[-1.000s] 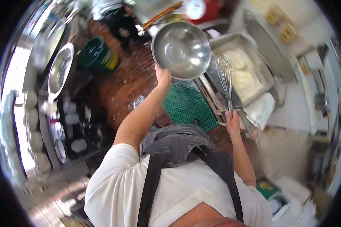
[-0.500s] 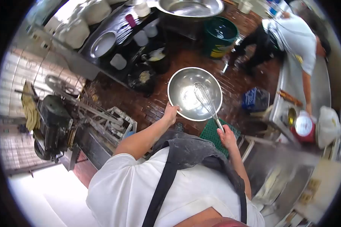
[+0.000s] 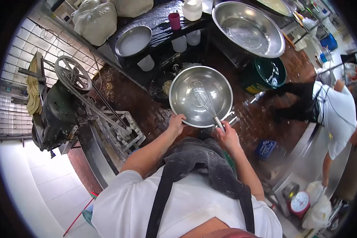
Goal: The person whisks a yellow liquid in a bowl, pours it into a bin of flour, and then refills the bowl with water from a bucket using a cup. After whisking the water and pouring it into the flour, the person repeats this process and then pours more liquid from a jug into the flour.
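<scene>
A wide steel bowl point(image 3: 178, 93) is held out in front of my apron, its shiny inside facing up. Its near left rim is pinched in my left hand point(image 3: 176, 123), which is closed on it. My right hand point(image 3: 228, 137) is closed round the handle of a wire whisk point(image 3: 203, 99) at the bowl's near right edge. The whisk's wires lie inside the bowl. Nothing else can be made out in the bowl.
At the left stands a machine with a spoked wheel point(image 3: 73, 74). A table ahead bears a round pan point(image 3: 133, 41), a pink cup point(image 3: 174, 21) and a large basin point(image 3: 248, 29). A green bucket point(image 3: 269, 73) and a co-worker point(image 3: 337, 115) are to the right, near a scale point(image 3: 300, 201).
The view has turned to the right, and the surroundings have shifted in it. The bowl and whisk are still in my hands, and my right hand sits a little closer to my left.
</scene>
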{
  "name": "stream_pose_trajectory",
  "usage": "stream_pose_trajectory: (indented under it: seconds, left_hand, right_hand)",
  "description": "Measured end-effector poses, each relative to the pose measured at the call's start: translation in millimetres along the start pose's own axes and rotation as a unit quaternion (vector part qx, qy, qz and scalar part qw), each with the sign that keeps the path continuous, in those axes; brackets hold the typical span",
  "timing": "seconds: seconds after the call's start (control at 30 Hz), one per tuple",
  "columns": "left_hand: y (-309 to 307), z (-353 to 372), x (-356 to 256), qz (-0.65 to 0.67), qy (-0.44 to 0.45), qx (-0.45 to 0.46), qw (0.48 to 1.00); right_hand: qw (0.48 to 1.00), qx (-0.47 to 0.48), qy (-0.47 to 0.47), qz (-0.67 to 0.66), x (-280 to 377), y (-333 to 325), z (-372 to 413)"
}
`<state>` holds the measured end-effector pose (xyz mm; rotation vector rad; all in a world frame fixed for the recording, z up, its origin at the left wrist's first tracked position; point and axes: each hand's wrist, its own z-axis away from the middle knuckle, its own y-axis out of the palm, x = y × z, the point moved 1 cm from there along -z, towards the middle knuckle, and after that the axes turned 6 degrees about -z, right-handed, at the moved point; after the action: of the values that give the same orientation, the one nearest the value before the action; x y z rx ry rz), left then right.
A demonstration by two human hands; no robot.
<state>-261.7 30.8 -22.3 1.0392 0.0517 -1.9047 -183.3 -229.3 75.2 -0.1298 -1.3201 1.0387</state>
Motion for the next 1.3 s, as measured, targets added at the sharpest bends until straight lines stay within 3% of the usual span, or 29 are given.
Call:
stream_pose_trajectory:
  seconds: [0.17,0.27,0.33,0.4,0.47,0.53,0.6,0.73,0.87,0.97,1.03,1.07,1.17,1.23,1.3]
  left_hand:
    - [7,-82,-31,0.061,-0.015,-0.029,0.998]
    - [35,-105,-68,0.086,0.009,-0.07,0.994]
    - [41,-126,-81,0.098,0.009,-0.081,0.992]
    - [48,-152,-99,0.109,0.012,-0.085,0.99]
    - [54,-174,-116,0.112,-0.001,-0.13,0.985]
    - [36,-216,-111,0.118,-0.005,-0.106,0.987]
    - [33,-243,-127,0.124,-0.01,-0.08,0.989]
    - [47,-271,-175,0.117,-0.017,-0.091,0.989]
    - [39,-319,-198,0.118,-0.01,-0.107,0.987]
    - [38,-348,-215,0.12,-0.029,-0.125,0.984]
    - [27,-373,-214,0.102,0.005,-0.114,0.988]
    - [25,-379,-215,0.104,-0.004,-0.116,0.988]
    - [43,-405,-248,0.129,0.027,-0.105,0.986]
    - [53,-419,-267,0.139,0.03,-0.102,0.985]
    - [57,-436,-273,0.152,0.046,-0.104,0.982]
  right_hand:
    - [0.996,0.08,-0.011,0.033,28,-29,-133]
    - [0.987,0.119,-0.097,0.04,56,-39,-204]
    - [0.949,0.244,-0.145,0.139,81,-46,-253]
    - [0.933,0.275,-0.158,0.171,101,-47,-316]
    - [0.931,0.197,-0.2,0.232,136,-43,-375]
    - [0.949,0.149,-0.163,0.223,191,-41,-431]
    - [0.948,0.056,-0.248,0.191,220,-20,-499]
    - [0.947,0.01,-0.234,0.218,284,22,-627]
    - [0.95,0.013,-0.207,0.234,295,69,-735]
    - [0.95,-0.032,-0.235,0.202,261,99,-804]
    - [0.936,-0.093,-0.304,0.148,245,95,-822]
    - [0.925,-0.075,-0.351,0.128,226,96,-847]
    - [0.925,-0.112,-0.336,0.138,271,47,-805]
    - [0.87,-0.177,-0.409,0.212,291,26,-766]
    - [0.884,-0.164,-0.387,0.205,305,9,-739]
